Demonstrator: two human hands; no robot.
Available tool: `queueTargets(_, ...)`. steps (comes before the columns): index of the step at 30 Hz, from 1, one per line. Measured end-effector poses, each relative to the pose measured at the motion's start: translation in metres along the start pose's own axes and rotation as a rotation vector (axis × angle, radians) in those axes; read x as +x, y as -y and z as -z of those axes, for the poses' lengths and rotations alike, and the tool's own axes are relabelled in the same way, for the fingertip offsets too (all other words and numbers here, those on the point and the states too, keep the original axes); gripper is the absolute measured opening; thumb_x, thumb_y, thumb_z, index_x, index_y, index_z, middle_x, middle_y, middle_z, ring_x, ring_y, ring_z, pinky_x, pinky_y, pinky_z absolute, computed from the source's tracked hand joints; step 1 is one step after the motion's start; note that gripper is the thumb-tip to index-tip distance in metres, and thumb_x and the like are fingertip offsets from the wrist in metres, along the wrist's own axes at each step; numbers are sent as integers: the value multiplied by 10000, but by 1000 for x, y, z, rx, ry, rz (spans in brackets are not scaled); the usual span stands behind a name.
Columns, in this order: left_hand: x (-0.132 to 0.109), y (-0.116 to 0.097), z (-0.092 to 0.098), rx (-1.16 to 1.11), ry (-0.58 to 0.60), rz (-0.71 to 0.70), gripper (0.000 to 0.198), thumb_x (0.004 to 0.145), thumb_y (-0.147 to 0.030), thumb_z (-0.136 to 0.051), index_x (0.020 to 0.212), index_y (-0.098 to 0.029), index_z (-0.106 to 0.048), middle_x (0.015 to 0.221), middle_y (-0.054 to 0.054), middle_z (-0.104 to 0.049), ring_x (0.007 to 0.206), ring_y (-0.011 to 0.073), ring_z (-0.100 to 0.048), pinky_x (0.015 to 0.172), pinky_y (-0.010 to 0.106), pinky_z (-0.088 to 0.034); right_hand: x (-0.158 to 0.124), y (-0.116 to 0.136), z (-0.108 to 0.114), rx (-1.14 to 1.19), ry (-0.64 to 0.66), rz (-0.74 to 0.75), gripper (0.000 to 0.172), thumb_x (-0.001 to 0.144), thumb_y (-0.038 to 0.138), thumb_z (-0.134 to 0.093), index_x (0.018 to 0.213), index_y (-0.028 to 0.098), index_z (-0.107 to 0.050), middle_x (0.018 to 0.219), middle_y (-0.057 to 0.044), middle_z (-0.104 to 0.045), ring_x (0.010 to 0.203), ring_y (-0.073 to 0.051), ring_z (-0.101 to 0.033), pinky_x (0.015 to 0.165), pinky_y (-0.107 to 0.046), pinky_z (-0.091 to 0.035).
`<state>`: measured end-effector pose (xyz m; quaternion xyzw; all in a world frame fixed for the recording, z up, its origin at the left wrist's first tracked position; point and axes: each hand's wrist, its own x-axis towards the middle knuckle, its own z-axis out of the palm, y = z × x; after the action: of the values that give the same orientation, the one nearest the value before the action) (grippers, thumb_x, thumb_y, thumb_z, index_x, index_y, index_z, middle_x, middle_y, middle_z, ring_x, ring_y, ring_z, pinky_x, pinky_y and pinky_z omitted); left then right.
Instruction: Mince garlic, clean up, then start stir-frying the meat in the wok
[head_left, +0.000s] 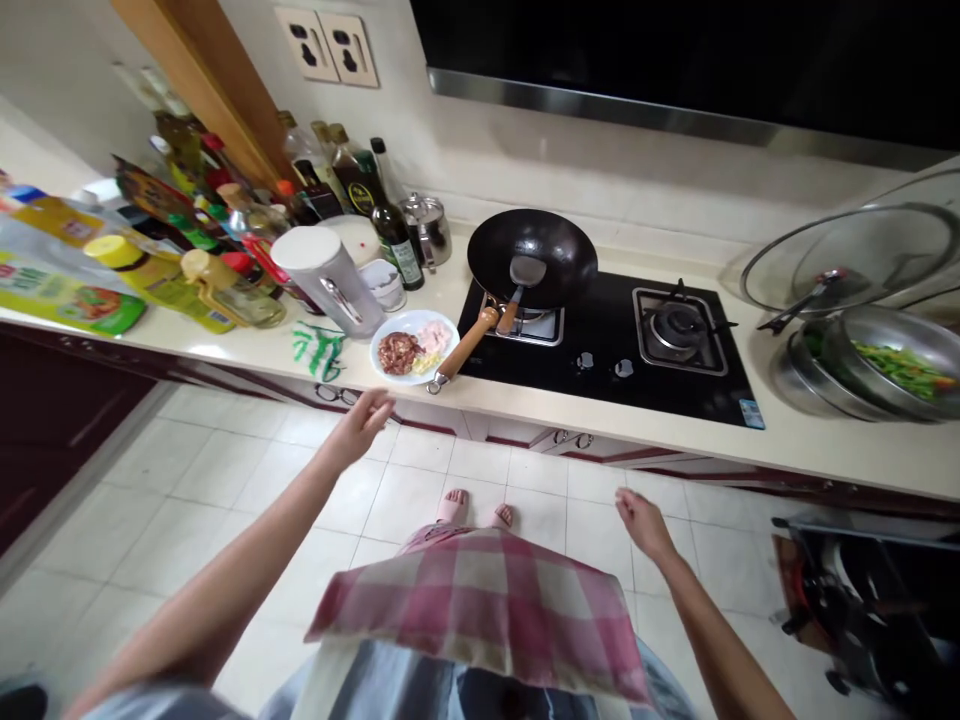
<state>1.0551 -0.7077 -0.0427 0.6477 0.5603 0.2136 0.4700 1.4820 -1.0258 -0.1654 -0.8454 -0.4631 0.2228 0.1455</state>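
My left hand [363, 424] hovers just in front of the counter edge, fingers loosely stretched and holding nothing. Closest to it is a white plate [384, 328] with dark minced meat [399, 353], pale pink meat [435, 337] and chopped yellowish bits [427, 362]. Over the plate's right side reaches the wooden handle [469, 345] of a black wok [491, 240] on the left burner. Inside the wok rests a spatula [527, 270], its wooden grip over the rim. My right hand [642, 520] hangs above the floor, fingers curled in, nothing visible in them.
Bottles [345, 170], a lidded white pitcher [330, 275] and a green-white crumpled bag [318, 347] crowd the counter's left. A gas hob [600, 330] has a second burner [677, 328]. Right of it stand a glass lid [847, 255] and metal bowls [814, 375], one with green vegetables [904, 368].
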Motion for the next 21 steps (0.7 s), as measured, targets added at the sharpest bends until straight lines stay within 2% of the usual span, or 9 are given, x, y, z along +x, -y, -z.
queueTargets(2,38,-26,-11,-56,-29,-62,585,777,-578,-661,1209,-213,-510,1127,82,-669,926,203,-678,698,279,-546,41,23,10,57,28,106,239,867,237,-486,970,213,-700,983,-80,-726,817,-223,-690,802,-357,-536)
queueTargets(4,65,-52,-28,-142,63,-9,537,809,-498,-672,1216,-201,-487,1022,59,-680,811,170,-690,648,262,-553,67,55,14,124,54,241,274,868,263,-472,1022,212,-693,1003,-90,-722,860,-231,-686,819,-360,-526)
queueTargets(7,77,-80,-55,-188,261,85,429,819,-398,-712,1110,-168,-497,791,21,-669,573,138,-652,511,253,-540,72,95,4,234,131,388,288,881,290,-461,1030,204,-690,938,-89,-718,808,-217,-678,779,-341,-521)
queueTargets(9,72,-90,-71,-150,308,79,368,784,-338,-768,967,-160,-502,645,-21,-618,438,100,-572,405,202,-462,62,107,-11,314,177,416,292,889,313,-462,1029,192,-688,858,-75,-711,736,-200,-665,727,-320,-514)
queueTargets(12,59,-99,-93,-132,279,44,365,755,-266,-805,838,-173,-461,523,-79,-523,342,49,-462,328,146,-329,53,106,-24,409,248,370,283,885,345,-479,993,185,-686,706,-28,-673,615,-176,-638,646,-287,-493)
queueTargets(14,52,-104,-107,-169,264,40,336,786,-237,-777,841,-175,-451,516,-90,-508,332,38,-446,326,139,-307,63,101,-17,423,275,312,280,890,360,-469,915,183,-685,648,-10,-655,559,-165,-624,616,-272,-480)
queueTargets(16,48,-105,-118,-226,240,48,301,816,-220,-746,881,-172,-457,537,-90,-520,340,37,-457,340,138,-321,87,99,4,338,211,232,304,906,356,-448,827,180,-682,652,-19,-670,574,-161,-631,629,-263,-474)
queueTargets(18,45,-102,-127,-312,231,59,286,836,-228,-727,940,-165,-469,583,-80,-550,364,37,-484,364,140,-357,123,101,32,156,49,125,312,923,323,-448,788,176,-689,719,-41,-706,676,-165,-655,694,-252,-469)
queueTargets(21,39,-94,-136,-481,234,85,282,873,-293,-687,1023,-159,-490,681,-54,-590,408,37,-524,402,150,-409,182,111,66,-41,-93,-33,302,946,302,-461,885,156,-719,889,-95,-739,852,-185,-664,802,-260,-449)
